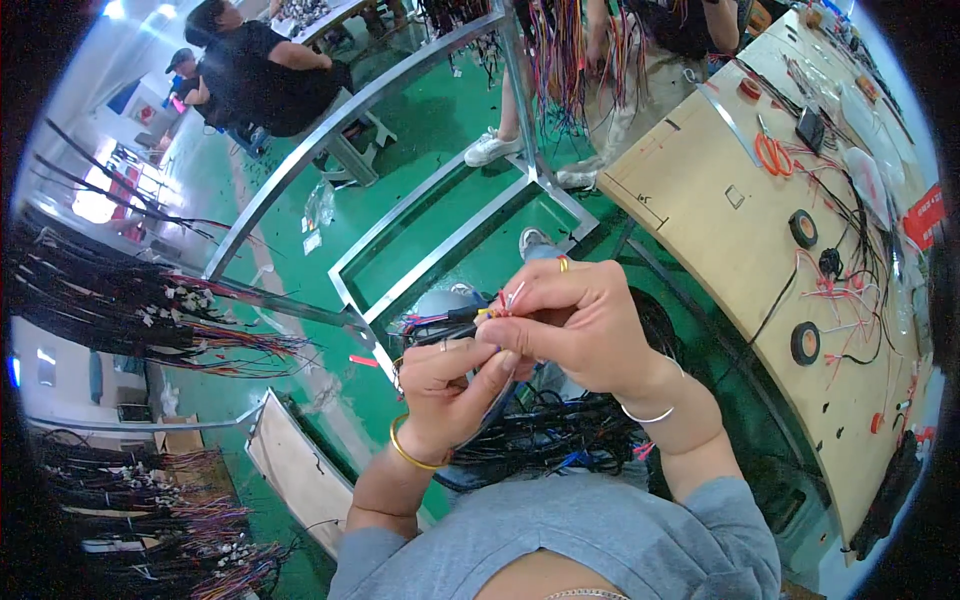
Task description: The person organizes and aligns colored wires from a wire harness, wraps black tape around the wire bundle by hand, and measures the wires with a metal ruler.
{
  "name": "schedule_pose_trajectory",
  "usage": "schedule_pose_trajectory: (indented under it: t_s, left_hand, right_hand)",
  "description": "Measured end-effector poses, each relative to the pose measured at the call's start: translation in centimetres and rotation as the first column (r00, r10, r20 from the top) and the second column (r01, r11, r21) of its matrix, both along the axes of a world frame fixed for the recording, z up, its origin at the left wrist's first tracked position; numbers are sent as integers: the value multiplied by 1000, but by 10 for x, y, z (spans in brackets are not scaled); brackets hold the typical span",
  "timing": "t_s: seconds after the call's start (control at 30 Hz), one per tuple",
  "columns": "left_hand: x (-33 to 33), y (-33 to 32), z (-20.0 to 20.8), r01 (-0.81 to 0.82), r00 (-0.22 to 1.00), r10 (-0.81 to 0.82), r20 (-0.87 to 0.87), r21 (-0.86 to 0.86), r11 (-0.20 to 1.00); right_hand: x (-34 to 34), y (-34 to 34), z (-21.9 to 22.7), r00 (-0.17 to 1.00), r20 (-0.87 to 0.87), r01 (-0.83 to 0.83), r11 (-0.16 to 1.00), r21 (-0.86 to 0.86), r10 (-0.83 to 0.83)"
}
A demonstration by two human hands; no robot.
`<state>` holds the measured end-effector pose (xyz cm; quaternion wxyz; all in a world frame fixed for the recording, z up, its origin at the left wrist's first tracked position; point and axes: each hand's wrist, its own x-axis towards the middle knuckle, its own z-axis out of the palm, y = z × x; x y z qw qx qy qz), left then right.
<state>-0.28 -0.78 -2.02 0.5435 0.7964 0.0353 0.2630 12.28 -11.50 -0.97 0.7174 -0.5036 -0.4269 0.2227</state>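
My left hand (450, 385) and my right hand (572, 325) meet above my lap, both with fingers closed in a pinch. Between their fingertips are thin coloured wires (484, 314), yellow, red and white ends among them. The fingers partly cover these wires, so how each end sits cannot be made out. Dark cable with blue and red strands runs out left of the pinch. A wire harness bundle (540, 440), mostly black with blue bits, lies across my lap beneath both hands.
At right, a wooden table (690, 190) holds orange-handled scissors (772, 155), tape rolls (803, 228) and loose wires. A metal frame (440, 255) stands ahead. Black harnesses (110, 290) hang at left. A white board (295, 470) leans nearby. A seated person (270, 75) is at far left.
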Motion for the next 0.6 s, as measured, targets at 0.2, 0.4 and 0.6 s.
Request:
schedule_pose_trajectory:
  t_s: [0.2, 0.4, 0.6]
  left_hand:
    - [-5, -7, -10, -93, 994, 101, 48, -141, 986]
    - [-8, -10, -10, -103, 990, 122, 73, -228, 968]
    - [-12, -9, 2, -24, 999, 11, -42, -320, 947]
  right_hand:
    - [1, 5, -3, 989, -145, -39, 999, 22, 42]
    - [1, 1, 5, 998, -59, -22, 999, -40, 20]
    - [0, 2, 9, 1000, -13, 20, 999, -31, -20]
